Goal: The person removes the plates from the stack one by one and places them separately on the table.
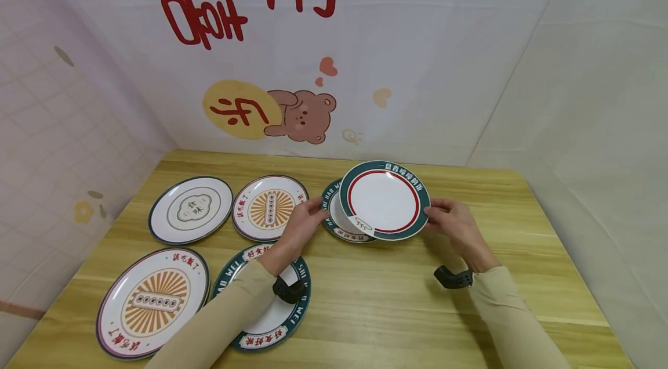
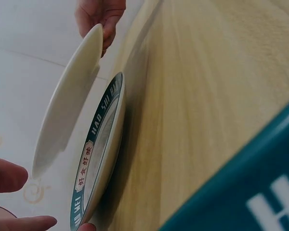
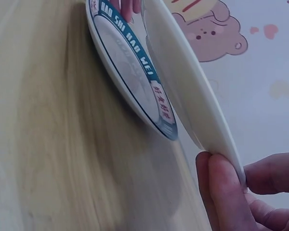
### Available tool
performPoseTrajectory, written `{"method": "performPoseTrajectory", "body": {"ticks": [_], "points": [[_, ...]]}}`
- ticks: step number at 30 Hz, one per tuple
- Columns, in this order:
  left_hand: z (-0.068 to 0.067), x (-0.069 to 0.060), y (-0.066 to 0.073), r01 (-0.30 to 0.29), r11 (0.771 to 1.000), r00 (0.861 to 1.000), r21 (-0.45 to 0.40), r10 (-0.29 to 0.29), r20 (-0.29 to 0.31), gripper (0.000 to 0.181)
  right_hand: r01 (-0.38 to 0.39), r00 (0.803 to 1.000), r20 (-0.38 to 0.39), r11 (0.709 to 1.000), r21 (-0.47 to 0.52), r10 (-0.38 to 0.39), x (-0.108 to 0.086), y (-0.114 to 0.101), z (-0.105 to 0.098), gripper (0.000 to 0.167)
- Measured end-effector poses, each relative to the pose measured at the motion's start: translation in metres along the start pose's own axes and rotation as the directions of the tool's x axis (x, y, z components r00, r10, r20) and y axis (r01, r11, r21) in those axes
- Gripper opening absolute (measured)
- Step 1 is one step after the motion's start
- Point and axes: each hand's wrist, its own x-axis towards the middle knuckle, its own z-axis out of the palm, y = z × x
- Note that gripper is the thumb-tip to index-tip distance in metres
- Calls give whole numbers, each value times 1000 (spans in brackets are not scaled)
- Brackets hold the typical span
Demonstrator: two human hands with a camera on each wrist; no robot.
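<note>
A white plate with a green rim and red inner ring (image 1: 383, 201) is held up and tilted, its right edge pinched between the thumb and fingers of my right hand (image 1: 459, 227). Beneath it, partly covered, is another green-rimmed plate (image 1: 334, 221) with red lettering on white labels. My left hand (image 1: 300, 230) is at that lower plate's left edge. In the left wrist view its fingers (image 2: 24, 224) are spread apart, with one fingertip at the lower plate's rim. A gap separates the two plates there, and the upper plate's pale underside (image 2: 70, 101) shows.
On the left of the wooden table (image 1: 386, 305) lie a dark-rimmed plate (image 1: 169, 198), a small sunburst plate (image 1: 250, 201), a large sunburst plate (image 1: 117, 302) and a large green-rimmed plate (image 1: 271, 322) under my left forearm. A printed wall cloth (image 1: 417, 55) hangs behind.
</note>
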Motion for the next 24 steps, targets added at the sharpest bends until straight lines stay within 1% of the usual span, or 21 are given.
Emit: {"method": "performPoseTrajectory", "body": {"ticks": [4,8,17,24], "points": [[0,-4,1,6,999,1000,38,-7,26,57,6,1000,-13,1000,12,-6,-3,1,-8,52],[-1,-5,0,8,999,999,49,-10,42,58,6,999,-38,1000,17,-5,-5,5,-16,52],[-2,-8,-2,13,999,999,32,-15,50,59,-16,998,-67,1000,-21,14,-8,15,-34,55],[-2,-7,-3,18,1000,998,10,-19,63,58,-34,995,-91,999,-35,30,-11,19,-51,58]]}}
